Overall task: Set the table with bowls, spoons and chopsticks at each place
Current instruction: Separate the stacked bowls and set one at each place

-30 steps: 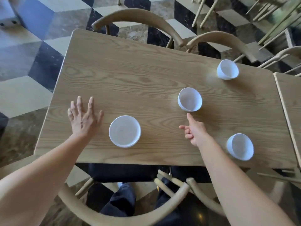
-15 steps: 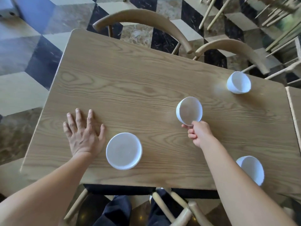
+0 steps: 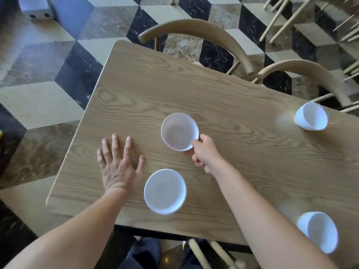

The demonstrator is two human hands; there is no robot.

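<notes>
Several white bowls stand on the wooden table (image 3: 242,105). My right hand (image 3: 206,153) pinches the near rim of the middle bowl (image 3: 178,131), which sits near the table's centre. My left hand (image 3: 118,162) lies flat on the wood with its fingers spread, holding nothing. A second bowl (image 3: 165,191) rests just right of that hand, near the front edge. Another bowl (image 3: 311,116) stands at the far right edge and one more bowl (image 3: 318,231) at the near right corner. No spoons or chopsticks are in view.
Two curved wooden chair backs (image 3: 196,29) (image 3: 303,68) stand along the far side of the table. A chair's spindles (image 3: 209,253) and my legs show below the near edge. The floor is chequered tile.
My right hand closed on the middle bowl's rim and slid it leftward toward the table's centre. The view shifted left. My left hand stayed flat on the table.
</notes>
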